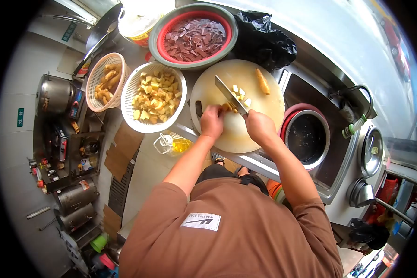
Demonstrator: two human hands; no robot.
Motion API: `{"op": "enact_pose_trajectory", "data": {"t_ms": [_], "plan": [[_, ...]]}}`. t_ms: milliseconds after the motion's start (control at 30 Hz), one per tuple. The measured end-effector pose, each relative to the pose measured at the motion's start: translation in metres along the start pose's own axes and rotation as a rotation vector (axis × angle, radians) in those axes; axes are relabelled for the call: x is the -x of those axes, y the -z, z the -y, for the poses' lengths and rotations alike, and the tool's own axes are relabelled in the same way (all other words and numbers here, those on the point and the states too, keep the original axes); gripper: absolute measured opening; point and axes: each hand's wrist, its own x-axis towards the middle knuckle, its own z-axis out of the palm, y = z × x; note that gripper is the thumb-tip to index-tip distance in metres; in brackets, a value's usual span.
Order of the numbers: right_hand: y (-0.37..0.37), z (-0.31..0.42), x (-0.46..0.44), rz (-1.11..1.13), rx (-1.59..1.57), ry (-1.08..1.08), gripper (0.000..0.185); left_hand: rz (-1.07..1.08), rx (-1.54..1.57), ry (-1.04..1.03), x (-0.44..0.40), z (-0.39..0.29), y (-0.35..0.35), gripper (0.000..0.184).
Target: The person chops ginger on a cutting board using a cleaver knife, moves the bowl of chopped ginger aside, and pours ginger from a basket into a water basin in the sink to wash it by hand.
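My right hand (260,127) is closed around the handle of a cleaver (227,91), whose broad blade slants across the round cutting board (238,134). Beside the blade, my left hand (212,121) has its fingers bent onto a brown-skinned root piece (229,107), holding it on the board. Several pale cut chunks (238,91) lie on the far side of the blade. A whole tapered, brown-skinned root (262,82) rests near the board's far right edge. Left of the board, a white basket (128,113) holds many yellowish chunks.
A pink basket (91,92) of whole roots stands far left. Behind the board are a red basin (161,41) of dark reddish squares in liquid and a black plastic bag (268,41). A metal pot (306,139) sits in the sink (334,162). An oil jug (178,144) stands below the counter.
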Motion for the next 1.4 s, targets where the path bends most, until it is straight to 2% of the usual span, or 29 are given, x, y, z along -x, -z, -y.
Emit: {"op": "enact_pose_trajectory", "data": {"t_ms": [100, 133, 233, 333, 467, 500, 533, 567, 600, 633, 700, 733, 767, 800, 833, 867, 900, 1100, 1167, 1200, 1233, 1333, 1400], "plan": [[0.026, 0.014, 0.017, 0.152, 0.068, -0.086, 0.025, 0.048, 0.01, 0.057, 0.001, -0.001, 0.001, 0.008], [0.019, 0.012, 0.016, 0.155, 0.069, -0.085, 0.025, 0.019, -0.037, -0.026, 0.0, 0.001, 0.001, 0.006], [-0.013, -0.001, 0.008, 0.163, 0.064, -0.059, 0.025, 0.008, -0.041, -0.061, -0.002, 0.004, -0.001, 0.008], [-0.027, -0.001, -0.008, -0.003, 0.031, 0.072, 0.023, 0.048, -0.061, -0.062, -0.002, -0.001, 0.0, 0.009], [-0.012, -0.001, 0.011, -0.049, 0.012, 0.039, 0.02, 0.104, -0.031, -0.015, -0.003, 0.002, 0.001, 0.011], [-0.009, -0.004, 0.021, -0.138, -0.042, 0.055, 0.02, 0.109, -0.031, -0.01, -0.001, 0.004, 0.002, 0.011], [-0.007, -0.009, 0.029, -0.23, -0.094, 0.074, 0.02, 0.089, 0.025, -0.032, -0.002, 0.005, 0.002, 0.011], [-0.006, -0.014, 0.037, -0.231, -0.094, 0.07, 0.02, 0.072, 0.081, -0.055, -0.003, 0.005, 0.002, 0.012], [-0.005, -0.019, 0.044, -0.284, -0.101, 0.075, 0.02, 0.087, 0.04, -0.101, -0.004, 0.007, 0.005, 0.022], [-0.004, -0.026, 0.051, -0.34, -0.107, 0.08, 0.019, 0.09, 0.044, -0.111, -0.008, 0.003, 0.006, 0.022], [-0.01, -0.04, 0.068, -0.422, -0.151, 0.119, 0.021, -0.044, -0.081, -0.331, -0.011, -0.003, 0.007, 0.035], [-0.011, -0.043, 0.076, -0.275, -0.523, -0.159, 0.022, 0.072, -0.087, -0.31, -0.013, -0.001, 0.007, 0.053], [-0.014, -0.047, 0.086, -0.114, -0.887, -0.44, 0.024, 0.077, -0.086, -0.313, -0.017, 0.0, 0.003, 0.053], [-0.021, -0.054, 0.095, -0.083, -1.018, -0.485, 0.027, 0.121, -0.117, -0.416, -0.025, -0.006, 0.001, 0.058], [-0.033, -0.058, 0.103, -0.088, -1.022, -0.493, 0.027, 0.167, -0.148, -0.521, -0.034, -0.008, -0.003, 0.062], [-0.047, -0.062, 0.109, -0.078, -1.19, -0.597, 0.027, 0.223, -0.137, -0.542, -0.041, -0.005, -0.011, 0.069], [-0.054, -0.063, 0.111, -0.067, -1.358, -0.7, 0.027, 0.232, -0.135, -0.545, -0.048, -0.008, -0.016, 0.069], [-0.086, -0.031, 0.062, -0.107, -1.477, -0.663, 0.029, 0.281, -0.296, -0.597, -0.052, -0.017, -0.045, 0.065], [-0.097, -0.022, 0.041, -0.007, -1.491, -0.622, 0.028, 0.251, -0.155, -0.538, -0.046, -0.015, -0.052, 0.062], [-0.099, -0.018, 0.038, -0.002, -1.489, -0.618, 0.028, 0.157, -0.048, -0.458, -0.042, -0.018, -0.055, 0.05], [-0.1, -0.013, 0.035, 0.043, -1.491, -0.592, 0.028, 0.148, -0.051, -0.455, -0.039, -0.018, -0.054, 0.05], [-0.095, 0.0, 0.034, 0.135, -1.47, -0.509, 0.027, -0.001, 0.024, -0.352, -0.033, -0.023, -0.033, 0.034], [-0.086, 0.016, 0.036, 0.197, -1.451, -0.403, 0.026, -0.1, -0.019, -0.381, -0.033, -0.029, 0.0, 0.033]]}}
